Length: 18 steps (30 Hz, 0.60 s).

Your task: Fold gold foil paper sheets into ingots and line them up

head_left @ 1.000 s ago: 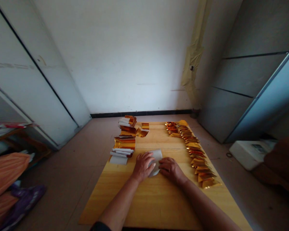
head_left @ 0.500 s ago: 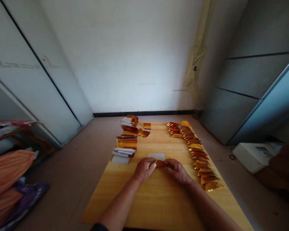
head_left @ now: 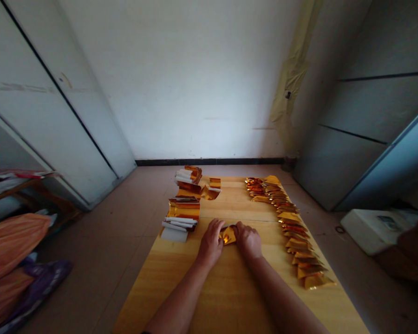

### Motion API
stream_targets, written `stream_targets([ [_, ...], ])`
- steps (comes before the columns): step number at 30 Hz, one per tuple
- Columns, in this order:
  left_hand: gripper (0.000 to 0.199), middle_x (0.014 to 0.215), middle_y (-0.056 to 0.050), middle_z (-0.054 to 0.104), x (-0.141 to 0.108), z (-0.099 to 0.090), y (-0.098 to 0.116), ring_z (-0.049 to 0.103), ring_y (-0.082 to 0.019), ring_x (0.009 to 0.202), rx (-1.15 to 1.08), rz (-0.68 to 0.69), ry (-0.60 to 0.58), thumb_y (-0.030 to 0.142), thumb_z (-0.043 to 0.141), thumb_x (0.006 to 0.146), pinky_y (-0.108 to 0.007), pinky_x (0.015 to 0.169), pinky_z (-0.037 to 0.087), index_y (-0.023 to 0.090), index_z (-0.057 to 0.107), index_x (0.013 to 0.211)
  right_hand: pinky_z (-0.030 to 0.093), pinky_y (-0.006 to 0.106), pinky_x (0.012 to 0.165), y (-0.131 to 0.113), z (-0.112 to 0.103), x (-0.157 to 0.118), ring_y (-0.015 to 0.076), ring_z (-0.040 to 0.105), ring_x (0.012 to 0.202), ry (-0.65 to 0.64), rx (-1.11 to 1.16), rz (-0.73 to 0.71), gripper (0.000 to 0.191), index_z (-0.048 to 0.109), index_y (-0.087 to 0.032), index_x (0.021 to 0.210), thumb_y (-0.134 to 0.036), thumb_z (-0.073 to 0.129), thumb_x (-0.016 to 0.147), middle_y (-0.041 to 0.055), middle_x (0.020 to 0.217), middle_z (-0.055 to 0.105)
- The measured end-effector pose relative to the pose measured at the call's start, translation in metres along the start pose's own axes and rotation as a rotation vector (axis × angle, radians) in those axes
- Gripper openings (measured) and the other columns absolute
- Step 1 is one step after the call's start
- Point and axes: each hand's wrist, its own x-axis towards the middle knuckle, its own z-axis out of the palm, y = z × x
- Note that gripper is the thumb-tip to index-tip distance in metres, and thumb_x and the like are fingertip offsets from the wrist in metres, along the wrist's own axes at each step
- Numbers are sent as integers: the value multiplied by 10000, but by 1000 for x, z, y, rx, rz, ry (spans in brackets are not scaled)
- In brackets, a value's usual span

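Note:
A small sheet of gold foil paper is held between my two hands, low over the wooden table. My left hand grips its left side, fingers curled at the far edge. On its right side my right hand is closed in the same way. The foil is bent and its shiny gold face shows; its far edge is partly hidden by my fingers. To the left lie curled stacks of gold foil sheets with white backs. Along the right runs a row of folded gold foil pieces.
Two loose foil sheets lie near the left stacks. A white box stands on the floor at right. Orange cloth and a purple bag are at left. Cabinets flank both sides, and a white wall is behind the table.
Both hands have turned over the foil paper and bent it, so the gold face now shows. The white-backed sheet that lay beyond my hands is no longer visible. The view shifted slightly.

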Motion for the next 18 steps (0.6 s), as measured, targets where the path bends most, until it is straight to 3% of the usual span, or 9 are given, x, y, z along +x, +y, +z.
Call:
stream_targets([
  [4,572,1339,-116,473,-3,7,-8,426,-226,1279,26,-13,17,19,469,714,-437,1058,404,197,465,1257,310,244,605,1,5,-1,148,623,672,18,-53,-18,220,591,-186,832,-293,435,943,55,720,674],
  [11,518,1348,-113,470,-3,7,-10,428,-219,1286,53,-64,25,40,436,772,-433,1061,407,207,463,1261,317,251,600,1,9,-2,162,627,664,40,-70,-11,265,582,-188,795,-247,379,953,59,696,673],
  [18,556,1393,-106,419,-6,9,-10,439,-206,1280,74,-84,17,-58,383,709,-392,1037,437,201,532,1178,341,238,556,0,5,6,173,653,629,-64,-67,63,298,596,-188,839,-323,357,956,79,688,685],
])
